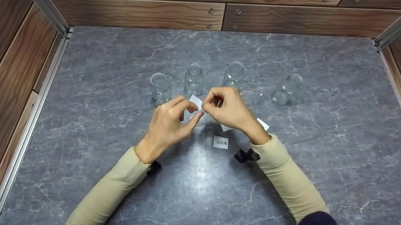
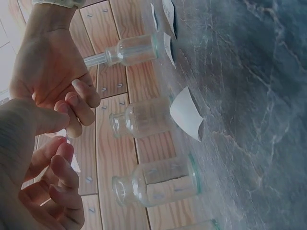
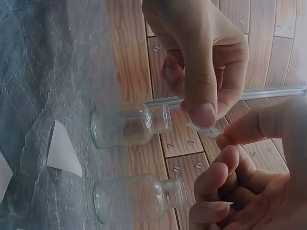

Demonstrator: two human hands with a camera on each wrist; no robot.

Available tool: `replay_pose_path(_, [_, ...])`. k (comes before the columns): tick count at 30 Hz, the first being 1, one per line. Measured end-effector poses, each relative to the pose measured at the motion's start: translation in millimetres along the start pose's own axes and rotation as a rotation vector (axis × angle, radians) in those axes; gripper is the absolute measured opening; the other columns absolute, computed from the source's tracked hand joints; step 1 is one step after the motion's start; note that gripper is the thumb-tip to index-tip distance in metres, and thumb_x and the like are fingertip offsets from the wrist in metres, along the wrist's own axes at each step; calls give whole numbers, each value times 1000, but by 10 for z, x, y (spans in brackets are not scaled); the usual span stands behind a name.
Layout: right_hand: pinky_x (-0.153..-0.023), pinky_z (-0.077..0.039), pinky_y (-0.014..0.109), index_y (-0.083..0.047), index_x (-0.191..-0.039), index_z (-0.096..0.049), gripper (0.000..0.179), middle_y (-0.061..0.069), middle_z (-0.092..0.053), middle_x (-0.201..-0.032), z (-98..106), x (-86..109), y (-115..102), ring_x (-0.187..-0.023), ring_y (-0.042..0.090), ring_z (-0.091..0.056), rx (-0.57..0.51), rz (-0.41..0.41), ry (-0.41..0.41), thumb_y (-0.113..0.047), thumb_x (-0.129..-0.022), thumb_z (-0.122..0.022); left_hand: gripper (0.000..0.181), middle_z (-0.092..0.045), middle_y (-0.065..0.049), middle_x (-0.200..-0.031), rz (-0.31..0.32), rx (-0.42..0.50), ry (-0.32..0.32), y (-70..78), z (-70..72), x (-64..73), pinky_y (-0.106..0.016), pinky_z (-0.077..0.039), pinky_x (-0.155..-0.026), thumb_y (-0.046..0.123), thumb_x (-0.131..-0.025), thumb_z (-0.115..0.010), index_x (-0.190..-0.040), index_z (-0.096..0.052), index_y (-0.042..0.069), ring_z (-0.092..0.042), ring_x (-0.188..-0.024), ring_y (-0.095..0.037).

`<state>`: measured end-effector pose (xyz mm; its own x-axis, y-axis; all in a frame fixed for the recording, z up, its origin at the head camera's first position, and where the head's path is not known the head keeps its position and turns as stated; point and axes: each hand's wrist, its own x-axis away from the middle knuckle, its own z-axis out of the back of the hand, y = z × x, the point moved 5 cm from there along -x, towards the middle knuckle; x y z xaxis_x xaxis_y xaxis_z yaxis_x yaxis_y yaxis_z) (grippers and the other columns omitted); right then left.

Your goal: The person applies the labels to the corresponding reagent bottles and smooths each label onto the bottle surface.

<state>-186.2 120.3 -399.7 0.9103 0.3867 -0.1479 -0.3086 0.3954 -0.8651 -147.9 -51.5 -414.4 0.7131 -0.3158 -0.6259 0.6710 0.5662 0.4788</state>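
Head view: 2 hands, fingertips nearly meeting, 1 small white label [image 3: 206,129] pinched between them. Left hand [image 1: 168,124] has thumb and curled fingers on the label's one side; right hand [image 1: 232,108] pinches the other, thumb against fingertips. Right wrist view shows some print on the held piece, too small to read. Glass bottles: count 4, all upright, mouths uncovered. Relative to the grip: leftmost bottle [image 1: 160,88] is beyond and left, second bottle [image 1: 194,80] straight beyond, third bottle [image 1: 234,73] beyond and a bit right, fourth bottle [image 1: 286,89] well off to the right. Loose labels: left wrist view gives 4 on the grey tabletop [image 1: 198,208], below the grip; 1 blank-looking label [image 2: 187,115] sits apart from the other 3. Head view has 1 printed label [image 1: 220,142] nearer the body than the grip, plus 2 partly covered by the right hand and wrist. Black straps: 2, one per wrist.
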Motion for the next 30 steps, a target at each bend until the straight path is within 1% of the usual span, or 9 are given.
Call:
replay_pose_path(8, [-58,-44,20,-5,-85,-75,10,2,-69,-79,-21,0,-4,-66,12,-55,6,1,-56,-3,-91,-67,3,-71,-2,-83,2,16,-10,-9,-2,4,-24,-48,-52,10,-92,-78,-90,-76,8,-57,-59,-13])
replay_pose_path(12, [-60,-45,21,-5,-89,-75,9,2,-68,-80,-26,-3,-2,-68,14,-56,15,-8,-75,-6,-95,-69,4,-71,-3,-81,-1,27,3,-28,0,3,-25,-47,-51,8,-92,-77,-89,-77,7,-57,-57,-13])
replay_pose_path(15, [-61,-46,22,-5,-90,-75,10,1,-68,-80,-15,-6,-2,-67,14,-56,19,-19,-84,-10,-98,-70,4,-71,-4,-80,5,33,12,-48,2,-4,-25,-47,-50,7,-92,-76,-89,-77,6,-57,-56,-14])
replay_pose_path(19, [-61,-48,23,-4,-93,-76,10,3,-70,-81,32,-11,-6,-67,14,-56,15,-22,-76,-11,-99,-71,4,-73,-5,-81,16,47,16,-69,5,-17,-24,-48,-50,7,-92,-77,-89,-77,5,-57,-56,-13])
replay_pose_path(24, [-63,-48,23,-4,-96,-76,8,3,-70,-83,123,-11,3,-70,15,-57,18,-35,-47,-10,-98,-72,5,-74,-5,-81,37,107,27,-100,18,-33,-23,-48,-52,7,-93,-78,-88,-78,5,-57,-57,-14])
replay_pose_path(30, [-66,-49,25,-4,-98,-77,8,4,-69,-85,179,-24,24,-73,17,-58,30,-50,-32,-11,-98,-73,5,-74,-6,-80,82,228,40,-180,32,-49,-24,-48,-50,7,-94,-79,-89,-80,4,-57,-55,-13])
